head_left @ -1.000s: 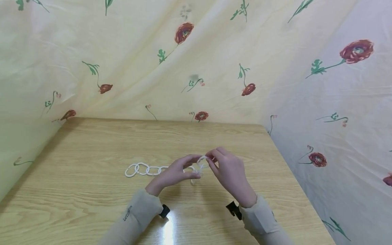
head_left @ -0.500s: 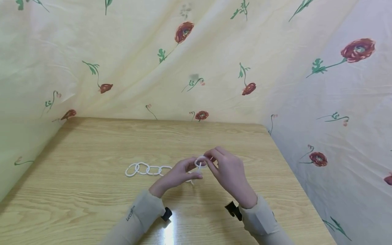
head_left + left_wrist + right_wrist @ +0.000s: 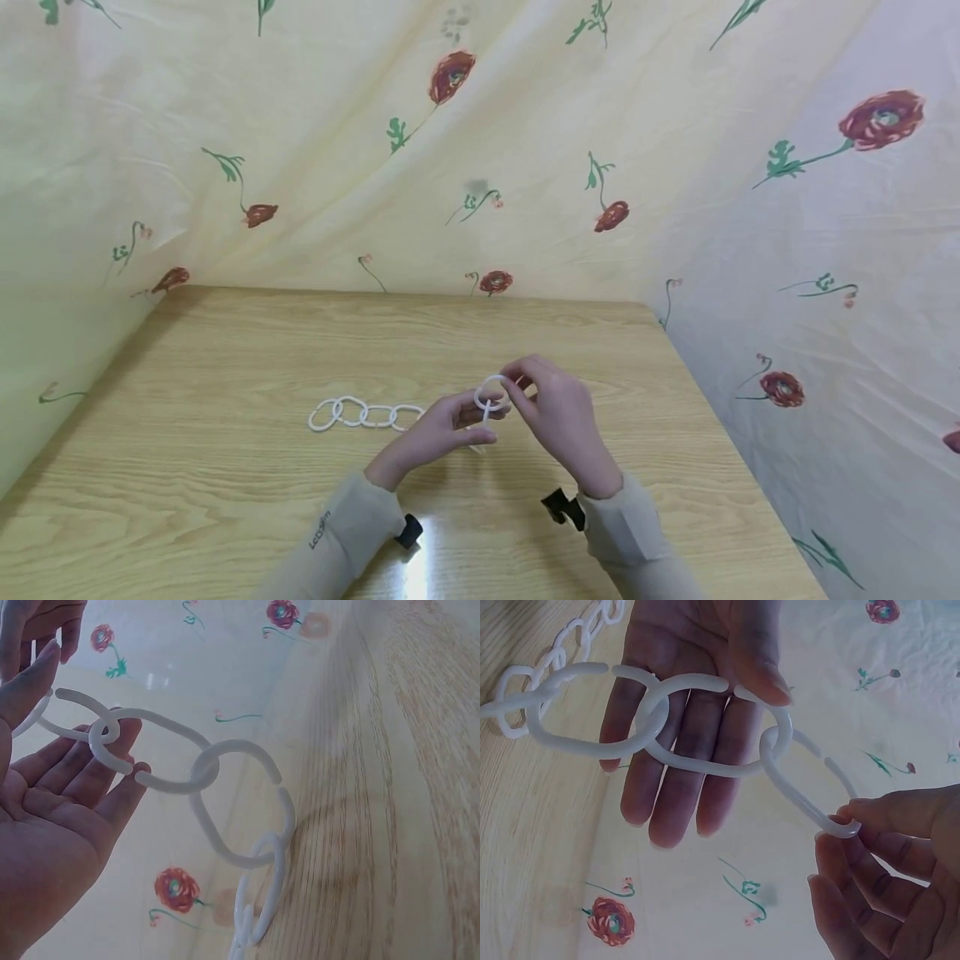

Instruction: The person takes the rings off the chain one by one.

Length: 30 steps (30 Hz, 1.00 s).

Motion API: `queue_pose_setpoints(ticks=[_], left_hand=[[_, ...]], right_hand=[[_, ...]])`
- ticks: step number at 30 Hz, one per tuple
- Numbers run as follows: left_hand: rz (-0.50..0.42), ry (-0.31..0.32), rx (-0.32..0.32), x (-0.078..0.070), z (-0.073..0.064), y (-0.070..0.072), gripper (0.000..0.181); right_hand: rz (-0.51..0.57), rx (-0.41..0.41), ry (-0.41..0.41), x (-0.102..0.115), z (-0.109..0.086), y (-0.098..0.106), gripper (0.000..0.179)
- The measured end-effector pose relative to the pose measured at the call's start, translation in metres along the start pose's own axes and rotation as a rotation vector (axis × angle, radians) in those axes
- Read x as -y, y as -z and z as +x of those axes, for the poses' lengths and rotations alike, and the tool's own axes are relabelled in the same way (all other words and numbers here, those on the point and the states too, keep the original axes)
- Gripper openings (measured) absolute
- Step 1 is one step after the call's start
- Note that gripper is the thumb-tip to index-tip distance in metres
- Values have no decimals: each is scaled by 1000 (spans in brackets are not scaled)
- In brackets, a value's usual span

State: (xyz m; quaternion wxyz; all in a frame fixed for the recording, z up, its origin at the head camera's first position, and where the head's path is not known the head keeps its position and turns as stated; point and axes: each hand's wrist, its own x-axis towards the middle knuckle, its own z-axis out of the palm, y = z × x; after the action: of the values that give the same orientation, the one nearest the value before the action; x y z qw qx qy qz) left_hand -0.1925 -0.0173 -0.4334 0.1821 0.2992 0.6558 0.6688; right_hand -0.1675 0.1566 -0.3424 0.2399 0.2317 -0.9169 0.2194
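A chain of white plastic links [image 3: 172, 728] runs from the table up to both hands. In the right wrist view my right hand [image 3: 900, 870] pinches its end link [image 3: 799, 799] between thumb and fingertips. My left hand [image 3: 435, 429] is beside it, palm up under the chain, fingers extended. The second link [image 3: 705, 766] lies across those fingers, with the left thumb right at its upper side. Narrow gaps show in several links. The left end of the chain [image 3: 363, 415] lies on the table, and part of it is hidden behind the left hand in the head view.
The wood-grain table [image 3: 225, 500] spreads around the hands. A pale cloth with red flowers [image 3: 337, 167] hangs along its back and both sides. Black wrist cameras [image 3: 408, 531] sit at the cuffs.
My left fingers have loosened and straightened, with the thumb apart from them. My right hand still pinches the end link, which has risen slightly and stands more upright.
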Motion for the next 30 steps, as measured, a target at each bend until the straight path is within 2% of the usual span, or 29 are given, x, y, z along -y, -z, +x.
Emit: queue_pose_setpoints(ticks=[5, 13, 22, 30], left_hand=[[-36, 6, -13, 0, 0, 1, 52], [-30, -11, -19, 0, 0, 6, 47], [-74, 3, -9, 2, -3, 8, 55], [-71, 22, 0, 3, -6, 12, 56]], right_hand=[[44, 1, -50, -1, 3, -3, 5], [90, -4, -106, -4, 8, -8, 8], [138, -4, -151, -9, 10, -14, 8], [171, -10, -188, -11, 10, -16, 9]])
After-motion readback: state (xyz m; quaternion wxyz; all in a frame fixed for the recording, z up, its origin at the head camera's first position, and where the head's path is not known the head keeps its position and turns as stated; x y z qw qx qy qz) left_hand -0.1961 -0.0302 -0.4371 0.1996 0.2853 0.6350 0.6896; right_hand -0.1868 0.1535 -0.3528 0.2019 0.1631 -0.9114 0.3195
